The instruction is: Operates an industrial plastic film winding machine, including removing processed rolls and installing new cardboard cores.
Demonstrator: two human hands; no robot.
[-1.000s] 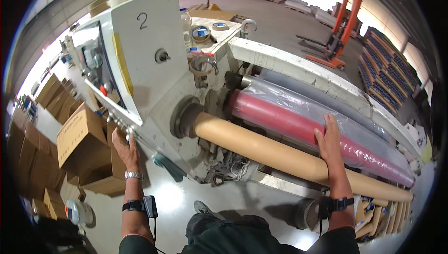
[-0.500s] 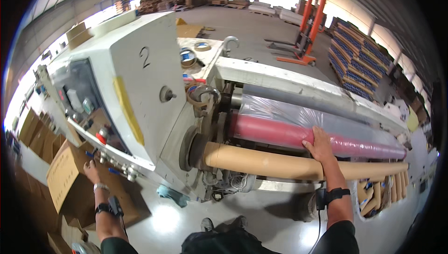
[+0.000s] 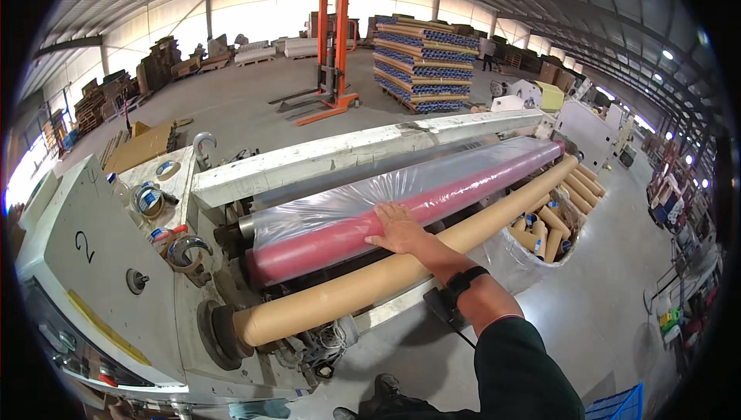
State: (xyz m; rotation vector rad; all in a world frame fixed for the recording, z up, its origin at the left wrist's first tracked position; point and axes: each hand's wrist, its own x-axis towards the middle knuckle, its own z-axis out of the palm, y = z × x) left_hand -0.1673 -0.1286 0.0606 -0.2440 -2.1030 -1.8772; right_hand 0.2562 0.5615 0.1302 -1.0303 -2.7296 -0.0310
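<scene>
My right hand (image 3: 397,228) lies flat, palm down, on a long pink roller (image 3: 324,242) covered by clear plastic film (image 3: 401,184), near the roller's middle. A black strap sits on that wrist. Just in front of the pink roller lies a long brown cardboard tube (image 3: 370,285), mounted in a white machine (image 3: 100,265). My left hand is out of the picture. The machine's side panel at the left carries a knob and coloured buttons along its lower edge.
Tape rolls and metal hooks (image 3: 185,250) sit on the machine's top. A bag of short cardboard tubes (image 3: 544,235) stands to the right. Farther off are an orange pallet stacker (image 3: 333,57), stacked blue-and-brown rolls on pallets (image 3: 421,61) and cardboard piles along the walls.
The view has swung right and up. My left hand, earlier at the machine's button panel, has left the picture. My right hand stays on the pink roller.
</scene>
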